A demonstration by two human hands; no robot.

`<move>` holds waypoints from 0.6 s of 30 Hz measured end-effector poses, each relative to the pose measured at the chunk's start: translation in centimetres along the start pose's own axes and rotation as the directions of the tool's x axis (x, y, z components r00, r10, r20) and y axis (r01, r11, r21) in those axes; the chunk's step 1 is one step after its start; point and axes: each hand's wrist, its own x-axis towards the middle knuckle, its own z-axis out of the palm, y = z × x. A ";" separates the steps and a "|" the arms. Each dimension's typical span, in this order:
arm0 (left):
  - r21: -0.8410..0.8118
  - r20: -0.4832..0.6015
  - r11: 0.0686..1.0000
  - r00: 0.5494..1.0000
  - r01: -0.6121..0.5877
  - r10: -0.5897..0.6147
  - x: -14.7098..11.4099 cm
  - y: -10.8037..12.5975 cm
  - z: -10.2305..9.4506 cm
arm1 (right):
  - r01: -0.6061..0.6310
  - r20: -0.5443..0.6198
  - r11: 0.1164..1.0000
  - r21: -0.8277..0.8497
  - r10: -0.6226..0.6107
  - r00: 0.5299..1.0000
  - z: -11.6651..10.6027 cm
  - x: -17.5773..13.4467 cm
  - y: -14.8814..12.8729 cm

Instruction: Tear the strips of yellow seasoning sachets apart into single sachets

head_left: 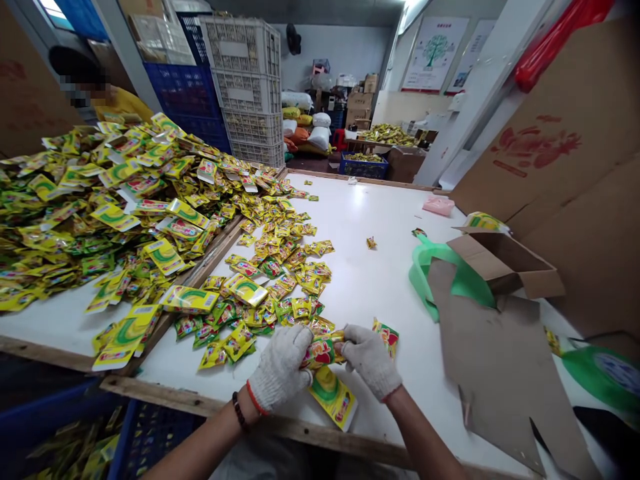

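Observation:
My left hand (pixel 284 368), in a white knit glove, grips one end of a shiny green, yellow and red packet (pixel 321 351). On the packet's other end the fingers of my right hand (pixel 373 361), gloved too, are closed. Just below the packet, a flat yellow card box (pixel 334 400) with a green curve lies near the table's front edge. Another similar packet (pixel 388 336) lies partly behind my right hand. Left of my hands, small yellow and green sachets (pixel 280 287) spread over the white table (pixel 360 280), with a few yellow boxes (pixel 245 290) among them.
A large heap of sachets and boxes (pixel 125 193) covers the left table beyond a wooden divider (pixel 210 257). To the right lie a green dustpan-like piece (pixel 425 273), an open carton (pixel 505 260) and flattened cardboard (pixel 495 373). A person (pixel 120 100) is behind the heap.

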 end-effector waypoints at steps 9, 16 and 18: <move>-0.001 0.027 0.993 0.993 0.116 -0.116 0.0 0.6 -0.8 | -0.110 0.195 0.981 0.162 0.078 0.978 0.2 -2.0 -0.3; -0.197 0.078 0.980 0.996 -0.019 0.035 1.2 2.0 -1.1 | -0.125 0.227 0.988 0.090 0.102 0.969 0.6 -1.9 0.6; -0.222 0.071 0.975 0.997 -0.026 0.042 3.1 1.4 -1.6 | -0.115 0.089 0.993 0.014 0.114 0.989 -0.9 -1.1 1.1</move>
